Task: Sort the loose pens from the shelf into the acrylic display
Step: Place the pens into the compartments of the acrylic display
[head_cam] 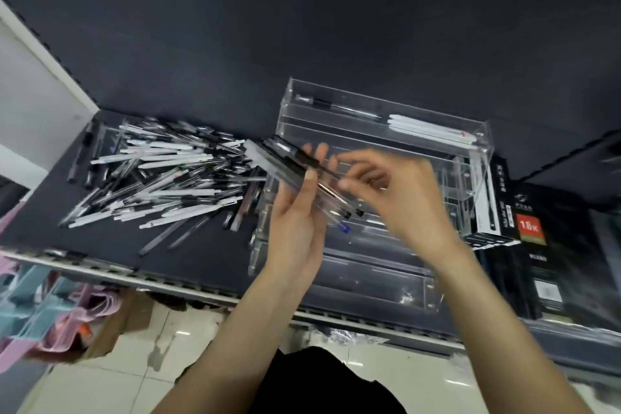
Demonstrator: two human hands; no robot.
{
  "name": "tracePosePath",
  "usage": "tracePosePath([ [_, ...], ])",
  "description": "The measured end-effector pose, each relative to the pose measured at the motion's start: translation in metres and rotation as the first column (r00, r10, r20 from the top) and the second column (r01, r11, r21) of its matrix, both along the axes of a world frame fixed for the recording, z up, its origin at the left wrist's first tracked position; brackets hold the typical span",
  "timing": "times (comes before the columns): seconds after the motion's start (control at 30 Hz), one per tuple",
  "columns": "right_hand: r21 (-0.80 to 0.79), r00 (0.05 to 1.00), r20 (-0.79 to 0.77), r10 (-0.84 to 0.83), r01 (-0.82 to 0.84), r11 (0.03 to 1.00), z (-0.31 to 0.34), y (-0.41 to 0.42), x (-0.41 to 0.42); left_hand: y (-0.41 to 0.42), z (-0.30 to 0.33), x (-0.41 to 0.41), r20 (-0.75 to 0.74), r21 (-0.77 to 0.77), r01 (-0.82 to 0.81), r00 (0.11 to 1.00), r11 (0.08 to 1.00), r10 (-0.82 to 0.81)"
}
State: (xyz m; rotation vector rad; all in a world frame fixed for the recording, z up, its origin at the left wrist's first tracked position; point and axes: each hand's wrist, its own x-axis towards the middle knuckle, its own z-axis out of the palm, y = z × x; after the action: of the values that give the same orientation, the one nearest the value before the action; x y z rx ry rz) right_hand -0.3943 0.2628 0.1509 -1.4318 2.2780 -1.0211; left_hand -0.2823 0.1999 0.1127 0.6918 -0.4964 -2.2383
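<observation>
A heap of loose pens (161,178), black, white and clear, lies on the dark shelf (201,252) at the left. The tiered acrylic display (386,131) stands to its right; its top tier holds a black pen and a few white pens (433,131). My left hand (295,212) grips a bundle of clear and black pens (285,161) in front of the display. My right hand (396,191) is blurred and pinches the end of one pen of that bundle near its fingertips.
Black boxed goods (551,262) with a red label stand right of the display. The shelf's front rail (168,282) runs below my forearms. Pink and blue items (37,309) hang lower left above a tiled floor. A white panel (30,104) bounds the shelf's left end.
</observation>
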Motion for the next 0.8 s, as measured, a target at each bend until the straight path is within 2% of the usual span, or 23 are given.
tracePosePath([
  [0.13, -0.055, 0.957, -0.280, -0.072, 0.059, 0.997, 0.020, -0.014, -0.064, -0.006, -0.001, -0.013, 0.017, 0.014, -0.046, 0.999, 0.999, 0.046],
  [0.2, 0.012, 0.917, -0.397, -0.048, 0.058, 0.998, 0.022, -0.035, -0.086, -0.013, -0.005, -0.011, 0.024, 0.005, -0.069, 0.997, 0.998, 0.069],
  [0.27, 0.144, 0.882, -0.471, 0.026, 0.048, 0.988, 0.020, -0.057, -0.097, -0.020, -0.011, -0.007, 0.034, -0.037, -0.047, 0.998, 0.998, 0.048],
  [0.4, 0.378, 0.831, -0.503, 0.236, -0.034, 0.925, 0.015, -0.090, -0.100, -0.033, -0.019, -0.001, -0.017, -0.001, -0.042, 0.999, 0.999, 0.042],
  [0.57, 0.498, 0.754, -0.548, 0.362, -0.054, 0.866, 0.012, -0.109, -0.102, -0.045, -0.016, 0.001, -0.183, 0.122, -0.058, 0.980, 0.991, 0.080],
  [0.73, 0.502, 0.722, -0.574, 0.386, -0.063, 0.863, 0.007, -0.114, -0.100, -0.048, -0.015, 0.000, -0.204, 0.134, -0.077, 0.973, 0.988, 0.104],
  [0.8, 0.397, 0.757, -0.569, 0.322, -0.090, 0.913, 0.008, -0.106, -0.098, -0.049, -0.016, -0.002, -0.195, 0.101, -0.065, 0.977, 0.993, 0.084],
])
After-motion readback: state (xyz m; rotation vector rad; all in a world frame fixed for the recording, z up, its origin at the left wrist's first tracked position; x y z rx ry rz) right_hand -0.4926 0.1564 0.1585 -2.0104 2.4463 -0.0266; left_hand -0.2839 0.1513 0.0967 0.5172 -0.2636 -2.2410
